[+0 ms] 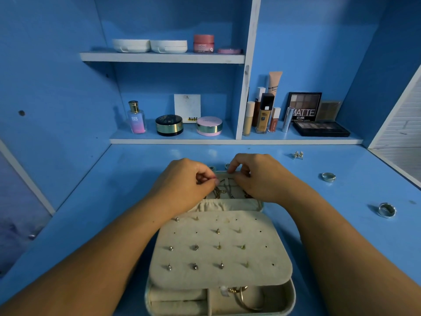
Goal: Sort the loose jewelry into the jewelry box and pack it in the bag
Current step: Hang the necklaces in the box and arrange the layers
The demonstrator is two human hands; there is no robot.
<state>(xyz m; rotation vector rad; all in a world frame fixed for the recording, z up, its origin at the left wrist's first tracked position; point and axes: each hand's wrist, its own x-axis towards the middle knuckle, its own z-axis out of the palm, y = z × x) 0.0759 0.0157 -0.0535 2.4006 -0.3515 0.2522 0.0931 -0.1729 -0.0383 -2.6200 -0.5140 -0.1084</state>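
**Box open, both hands up at the lid**

Readable bits on the shelves: "MATTE" palette (304,106), "NUDE" card (187,108), "SB" bottle (136,118). The box (268,277) lies open mid-desk (68,213), long axis running straight away from the camera, lid at the far end. Left hand (182,181) and right hand (257,176), fingers curled tight, pinch the chains (224,190) in the lid.

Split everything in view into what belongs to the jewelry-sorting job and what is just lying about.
Job: jewelry box; necklace chains in its lid, pinched by left hand and right hand; earring pair, far ring and near ring loose on the desk.

Lying about: perfume bottle, pink jar, black compact, foundation bottle, eyeshadow palette.
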